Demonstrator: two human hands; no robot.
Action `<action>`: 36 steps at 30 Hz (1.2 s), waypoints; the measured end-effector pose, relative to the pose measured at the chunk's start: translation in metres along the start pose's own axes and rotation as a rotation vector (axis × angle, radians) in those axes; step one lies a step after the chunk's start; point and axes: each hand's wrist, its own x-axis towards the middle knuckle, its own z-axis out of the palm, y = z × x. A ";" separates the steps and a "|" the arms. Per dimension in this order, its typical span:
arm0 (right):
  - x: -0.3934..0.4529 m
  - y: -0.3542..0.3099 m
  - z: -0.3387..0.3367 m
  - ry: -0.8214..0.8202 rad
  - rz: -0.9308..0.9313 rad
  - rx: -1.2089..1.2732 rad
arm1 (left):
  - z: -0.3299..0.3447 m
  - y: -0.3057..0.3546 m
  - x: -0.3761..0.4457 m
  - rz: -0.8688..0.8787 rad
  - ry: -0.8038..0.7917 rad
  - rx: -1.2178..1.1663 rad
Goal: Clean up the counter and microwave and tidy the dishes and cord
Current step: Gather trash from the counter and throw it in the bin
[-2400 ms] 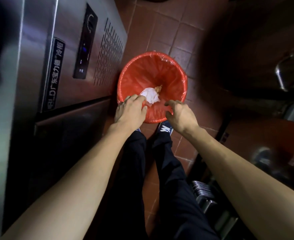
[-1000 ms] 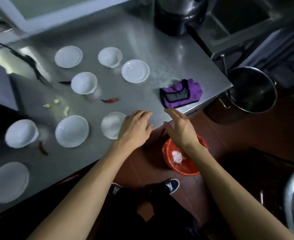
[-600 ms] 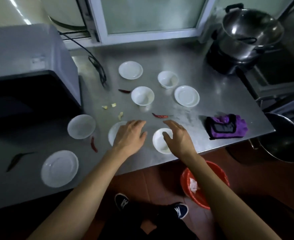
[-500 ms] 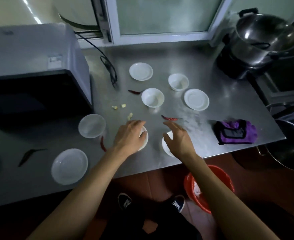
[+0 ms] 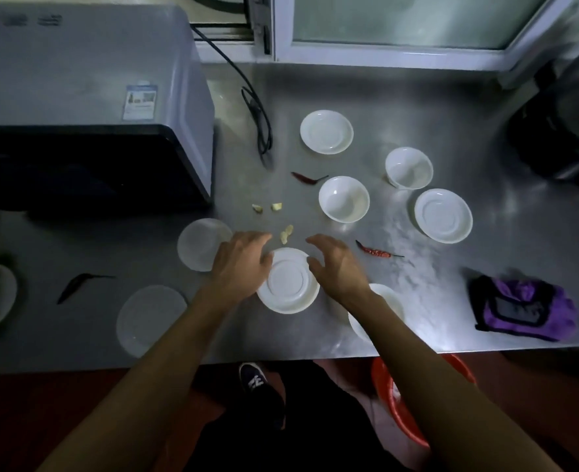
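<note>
Both hands are reaching over the worktop with loose, spread fingers and are holding nothing. One white saucer is lying between them. Left hand is lying over the saucer's left edge. Right hand is hovering by its right edge, and whether it is touching I cannot tell.

Another white dish is sitting partly hidden under the right arm. Little pale food bits are lying just past the fingertips. A red chili is lying near the right hand, and a second red chili is lying farther back beside a small bowl. More white dishes are standing spread about the worktop.

A black cord is lying in a loose bunch beside the microwave on the left. A dark chili is lying in front of the microwave. A purple cloth is sitting near the right edge. A red bin is standing on the floor below.
</note>
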 end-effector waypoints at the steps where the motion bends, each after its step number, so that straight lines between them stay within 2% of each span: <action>1: 0.009 0.002 0.001 -0.018 -0.007 0.001 | 0.000 -0.001 0.006 -0.016 -0.008 -0.004; 11: 0.069 0.013 0.018 -0.097 -0.121 -0.093 | 0.006 -0.001 0.055 -0.128 -0.064 0.093; 21: 0.099 0.014 0.043 -0.047 -0.118 -0.118 | 0.036 -0.001 0.084 -0.067 -0.053 0.198; 30: 0.104 0.004 0.052 -0.061 -0.192 -0.208 | 0.037 -0.031 0.106 -0.079 0.124 0.046; 36: 0.105 0.013 0.058 -0.022 -0.176 -0.187 | 0.039 -0.041 0.123 -0.057 0.109 0.000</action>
